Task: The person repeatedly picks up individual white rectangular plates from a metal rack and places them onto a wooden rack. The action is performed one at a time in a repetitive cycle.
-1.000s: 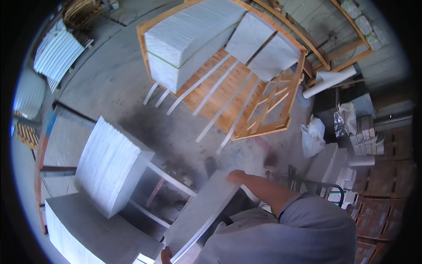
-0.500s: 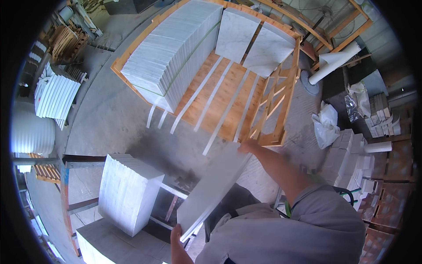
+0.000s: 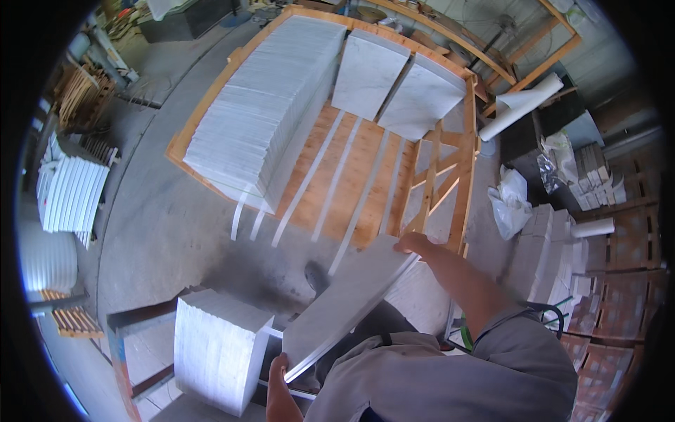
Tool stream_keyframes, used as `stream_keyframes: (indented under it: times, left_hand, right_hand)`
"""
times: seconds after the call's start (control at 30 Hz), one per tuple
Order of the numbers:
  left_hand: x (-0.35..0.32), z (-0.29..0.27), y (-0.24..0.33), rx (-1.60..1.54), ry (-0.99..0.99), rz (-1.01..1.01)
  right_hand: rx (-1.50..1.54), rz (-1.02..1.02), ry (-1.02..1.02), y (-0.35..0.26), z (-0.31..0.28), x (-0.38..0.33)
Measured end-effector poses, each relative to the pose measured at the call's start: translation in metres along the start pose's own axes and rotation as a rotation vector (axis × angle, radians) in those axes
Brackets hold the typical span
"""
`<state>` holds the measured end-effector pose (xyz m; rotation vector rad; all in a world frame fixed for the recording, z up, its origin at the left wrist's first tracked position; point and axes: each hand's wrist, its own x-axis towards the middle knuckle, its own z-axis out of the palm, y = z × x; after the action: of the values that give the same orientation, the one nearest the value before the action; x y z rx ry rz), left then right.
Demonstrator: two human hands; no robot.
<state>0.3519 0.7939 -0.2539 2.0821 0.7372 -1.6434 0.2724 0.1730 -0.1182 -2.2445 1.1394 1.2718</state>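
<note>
A long pale grey stone slab (image 3: pixel 344 302) is held in front of my body, tilted, its far end up to the right. My left hand (image 3: pixel 278 367) is closed on its near left corner. At the far right end my right hand (image 3: pixel 413 244) grips the edge, thumb toward the top face. Beyond the slab lies a wooden crate (image 3: pixel 179 144) with a row of upright white slabs (image 3: pixel 264 98) along its left side. Two veined marble panels (image 3: pixel 369 74) lean at its back. White strips (image 3: pixel 365 190) run over its plywood base and hang past the front.
A block of stacked slabs (image 3: pixel 218 352) stands at the lower left by a metal frame (image 3: pixel 116 352). My shoe (image 3: pixel 317 277) is on the concrete between slab and crate. To the right are white plastic bags (image 3: pixel 512 202), a white roll (image 3: pixel 524 109) and stacked pale blocks (image 3: pixel 538 253).
Both hands still hold the slab. My view has shifted, so the crate and the stacked block sit differently in it. A shoe now shows beyond the slab.
</note>
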Motion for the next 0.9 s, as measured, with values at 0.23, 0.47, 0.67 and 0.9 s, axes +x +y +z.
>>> stream_keyframes:
  times: [0.23, 0.47, 0.67, 0.9]
  left_hand:
    - [-0.016, -0.040, 0.082, 0.248, 0.038, 0.013]
    - [-0.028, -0.038, 0.146, 0.279, 0.078, -0.003]
    - [-0.035, -0.001, 0.190, 0.233, 0.123, -0.102]
    - [-0.014, 0.081, 0.242, -0.076, 0.122, -0.222]
  right_hand:
    - [0.045, 0.014, -0.099, 0.005, -0.027, 0.019]
    - [0.015, 0.050, -0.035, -0.005, -0.065, 0.077]
    - [-0.041, -0.001, -0.147, -0.016, -0.130, 0.177]
    - [-0.088, -0.135, -0.125, -0.037, -0.140, 0.344]
